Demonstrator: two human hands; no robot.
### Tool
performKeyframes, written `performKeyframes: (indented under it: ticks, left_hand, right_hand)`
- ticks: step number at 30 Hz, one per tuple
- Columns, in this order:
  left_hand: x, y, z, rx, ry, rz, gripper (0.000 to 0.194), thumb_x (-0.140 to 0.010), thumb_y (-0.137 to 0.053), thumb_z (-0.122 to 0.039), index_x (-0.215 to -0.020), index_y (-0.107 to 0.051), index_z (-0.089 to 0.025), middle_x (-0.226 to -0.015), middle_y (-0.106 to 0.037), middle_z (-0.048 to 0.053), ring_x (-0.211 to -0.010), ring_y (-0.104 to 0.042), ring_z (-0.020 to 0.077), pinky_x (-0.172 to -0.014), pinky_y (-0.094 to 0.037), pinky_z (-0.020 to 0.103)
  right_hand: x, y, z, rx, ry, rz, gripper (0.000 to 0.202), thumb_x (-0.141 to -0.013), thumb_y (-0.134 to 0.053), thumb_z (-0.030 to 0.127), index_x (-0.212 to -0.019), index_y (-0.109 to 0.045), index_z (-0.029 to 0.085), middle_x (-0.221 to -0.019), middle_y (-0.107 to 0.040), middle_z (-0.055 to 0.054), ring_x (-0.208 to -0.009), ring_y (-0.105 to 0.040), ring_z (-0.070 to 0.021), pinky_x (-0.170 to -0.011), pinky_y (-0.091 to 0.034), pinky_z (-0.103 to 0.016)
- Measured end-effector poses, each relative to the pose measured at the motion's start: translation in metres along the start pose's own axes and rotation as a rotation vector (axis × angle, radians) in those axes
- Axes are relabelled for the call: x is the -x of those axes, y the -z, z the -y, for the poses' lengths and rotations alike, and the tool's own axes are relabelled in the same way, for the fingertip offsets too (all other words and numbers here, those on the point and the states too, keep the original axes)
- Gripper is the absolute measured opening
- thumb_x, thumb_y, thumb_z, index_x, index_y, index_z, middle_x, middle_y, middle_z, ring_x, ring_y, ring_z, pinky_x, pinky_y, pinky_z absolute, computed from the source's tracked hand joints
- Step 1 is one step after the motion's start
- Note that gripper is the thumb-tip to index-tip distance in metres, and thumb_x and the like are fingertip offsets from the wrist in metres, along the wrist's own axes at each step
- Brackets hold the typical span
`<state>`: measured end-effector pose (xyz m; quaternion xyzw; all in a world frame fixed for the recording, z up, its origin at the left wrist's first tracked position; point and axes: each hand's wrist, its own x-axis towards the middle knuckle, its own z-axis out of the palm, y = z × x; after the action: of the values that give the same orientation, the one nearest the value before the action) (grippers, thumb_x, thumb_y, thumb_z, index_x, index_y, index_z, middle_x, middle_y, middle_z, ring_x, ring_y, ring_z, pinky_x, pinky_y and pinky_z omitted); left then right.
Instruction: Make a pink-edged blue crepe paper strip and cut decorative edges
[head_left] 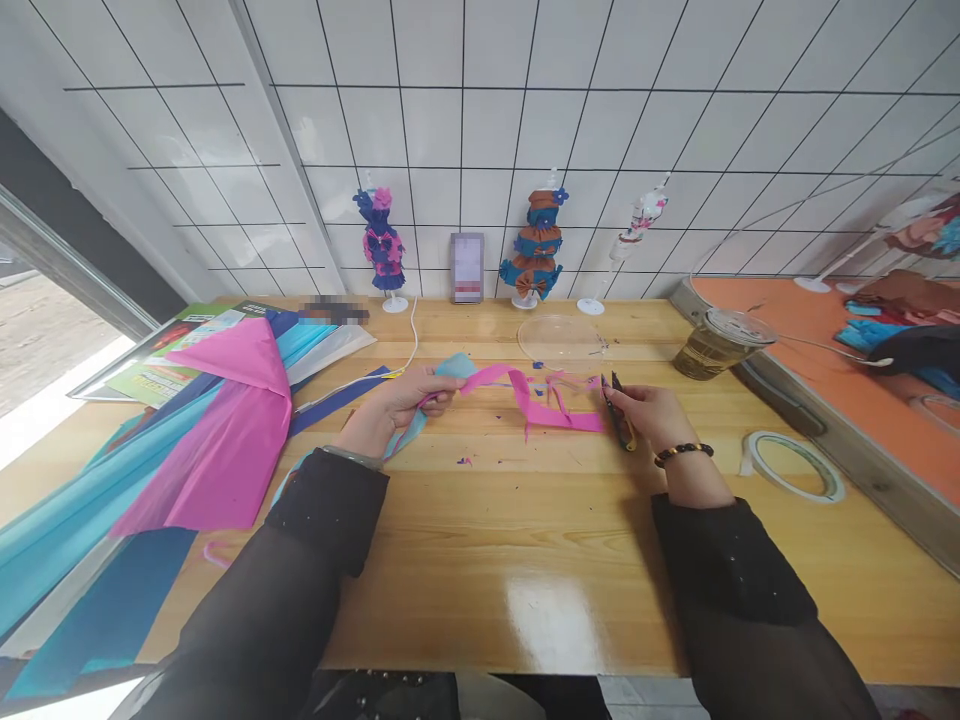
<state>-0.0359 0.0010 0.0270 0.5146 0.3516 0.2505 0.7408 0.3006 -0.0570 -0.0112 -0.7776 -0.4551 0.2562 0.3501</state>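
My left hand (421, 398) is closed, pinching one end of a pink crepe paper strip (562, 416). The strip stretches and curls to the right across the middle of the table, with a thinner pink piece running above it. In my right hand (654, 415) is a pair of dark scissors (622, 420), held near the strip's far end, blades pointing away from me. Whether the blades touch the paper is too small to tell. A light blue piece (456, 367) shows behind and below my left hand; whether it is held I cannot tell.
Pink (247, 430) and blue sheets pile up at the left. Small dressed stands (534, 250) and a phone (467, 268) line the tiled wall. A drink cup (705, 350) and a tape roll (795, 467) sit at the right. Paper scraps dot the wooden table (450, 560).
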Motion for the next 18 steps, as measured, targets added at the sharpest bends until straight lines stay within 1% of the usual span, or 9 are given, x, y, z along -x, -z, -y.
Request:
performKeyframes:
  ticks: [3,5,7,9,11,13,15,18]
  left_hand:
    - [0.002,0.011,-0.006,0.113,-0.040,-0.011,0.031,-0.070,-0.062,-0.023,-0.052,-0.038,-0.015,-0.042,-0.031,-0.007,-0.035,-0.022,0.0005,-0.036,-0.018,0.016]
    - [0.003,0.018,-0.010,0.194,-0.065,-0.043,0.032,-0.072,-0.061,-0.023,-0.052,-0.037,-0.015,-0.042,-0.030,-0.008,-0.035,-0.021,0.0004,-0.036,-0.018,0.016]
    - [0.002,0.024,-0.013,0.265,-0.097,-0.113,0.029,-0.072,-0.060,-0.021,-0.054,-0.038,-0.015,-0.043,-0.032,-0.008,-0.035,-0.021,0.0000,-0.035,-0.018,0.015]
    - [0.000,0.025,-0.014,0.301,-0.114,-0.189,0.026,-0.070,-0.062,-0.020,-0.057,-0.040,-0.015,-0.045,-0.034,-0.007,-0.035,-0.023,-0.0003,-0.034,-0.018,0.015]
    - [-0.003,0.020,-0.013,0.289,-0.113,-0.256,0.024,-0.069,-0.064,-0.020,-0.060,-0.042,-0.014,-0.048,-0.038,-0.007,-0.035,-0.027,0.0000,-0.034,-0.019,0.015]
    - [-0.004,0.010,-0.013,0.236,-0.118,-0.309,0.023,-0.068,-0.065,-0.021,-0.062,-0.044,-0.014,-0.049,-0.042,-0.005,-0.037,-0.033,0.0011,-0.035,-0.021,0.015]
    - [-0.005,-0.005,-0.011,0.172,-0.131,-0.340,0.020,-0.068,-0.065,-0.021,-0.063,-0.048,-0.013,-0.050,-0.046,-0.003,-0.040,-0.040,0.0028,-0.037,-0.025,0.016]
    - [-0.006,-0.029,-0.009,0.117,-0.102,-0.369,0.017,-0.070,-0.064,-0.022,-0.064,-0.052,-0.011,-0.054,-0.054,0.001,-0.044,-0.047,0.0048,-0.042,-0.033,0.017]
  right_hand:
    - [0.003,0.003,0.001,-0.102,-0.033,0.039,0.034,-0.063,-0.064,0.046,-0.065,-0.065,0.012,-0.043,-0.049,0.001,-0.033,-0.041,-0.0080,-0.032,-0.029,-0.022]
    - [0.001,0.004,-0.002,-0.217,-0.054,0.021,0.031,-0.059,-0.068,0.043,-0.066,-0.065,0.013,-0.046,-0.050,0.001,-0.035,-0.041,-0.0078,-0.032,-0.030,-0.021]
    - [-0.003,0.004,-0.004,-0.323,-0.059,-0.019,0.030,-0.058,-0.069,0.041,-0.067,-0.064,0.013,-0.047,-0.050,0.002,-0.037,-0.041,-0.0078,-0.033,-0.031,-0.021]
    - [-0.006,0.002,-0.003,-0.372,-0.041,-0.042,0.031,-0.060,-0.066,0.044,-0.068,-0.062,0.014,-0.047,-0.048,0.003,-0.038,-0.041,-0.0077,-0.035,-0.033,-0.021]
    - [-0.003,-0.001,0.004,-0.435,-0.008,-0.007,0.034,-0.061,-0.065,0.047,-0.071,-0.063,0.015,-0.049,-0.048,0.003,-0.040,-0.042,-0.0081,-0.037,-0.035,-0.022]
    - [0.006,-0.007,0.016,-0.532,0.035,0.101,0.035,-0.060,-0.067,0.047,-0.075,-0.064,0.015,-0.054,-0.052,0.001,-0.045,-0.046,-0.0088,-0.041,-0.038,-0.021]
    - [0.021,-0.014,0.031,-0.641,0.070,0.262,0.034,-0.059,-0.070,0.044,-0.078,-0.064,0.016,-0.063,-0.059,-0.001,-0.052,-0.052,-0.0098,-0.045,-0.040,-0.021]
    - [0.046,-0.029,0.052,-0.740,0.081,0.543,0.033,-0.066,-0.067,0.043,-0.085,-0.063,0.017,-0.075,-0.064,-0.004,-0.065,-0.060,-0.0134,-0.060,-0.048,-0.027]
